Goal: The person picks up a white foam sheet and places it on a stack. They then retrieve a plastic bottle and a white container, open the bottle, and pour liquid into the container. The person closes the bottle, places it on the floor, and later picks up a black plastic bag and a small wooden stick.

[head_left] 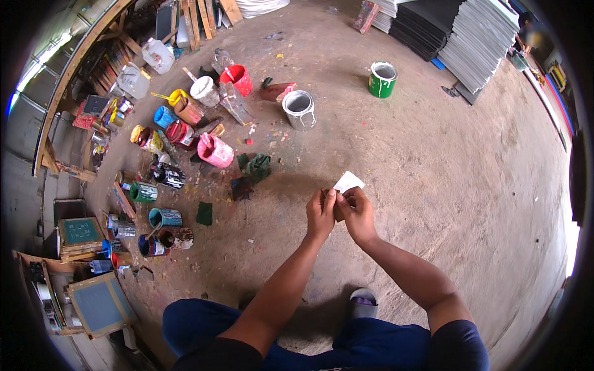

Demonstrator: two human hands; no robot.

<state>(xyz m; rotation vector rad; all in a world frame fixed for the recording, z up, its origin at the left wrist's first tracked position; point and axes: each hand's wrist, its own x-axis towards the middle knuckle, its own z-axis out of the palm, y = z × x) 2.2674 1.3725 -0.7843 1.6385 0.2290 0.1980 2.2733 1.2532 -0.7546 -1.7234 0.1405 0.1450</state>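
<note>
1. Head view: held together above the dirt floor [433, 161], the left hand [320, 213] and the right hand [357, 212], fingertips touching, both pinched shut on a small white paper [348, 181].
2. Paper seen as a flat, pale, roughly four-cornered scrap, sticking up and to the right from between the fingers, one corner raised; lower part hidden behind the thumbs. Something dark glimpsed between the two hands, too small to tell.
3. Further out on the floor, straight ahead: a grey metal can [299, 109], open, pale inside; well to its right a green can [382, 80] with a white rim.
4. To the left: a red bucket [237, 79], a white pot [205, 91], a pink tub [215, 151] tipped on its side, a blue cup [164, 116], a teal tin [165, 217], all smeared with paint, crowded close together.
5. Dark green rags [256, 166] lying between the pink tub and the hands.
6. Top right: tall stacks of grey and black sheets [479, 40].
7. Lower left: two framed screens [99, 304], bluish-green, leaning by a wooden rack.
8. Near the bottom edge: blue trousers [204, 324] and a grey sandal [364, 303].
</note>
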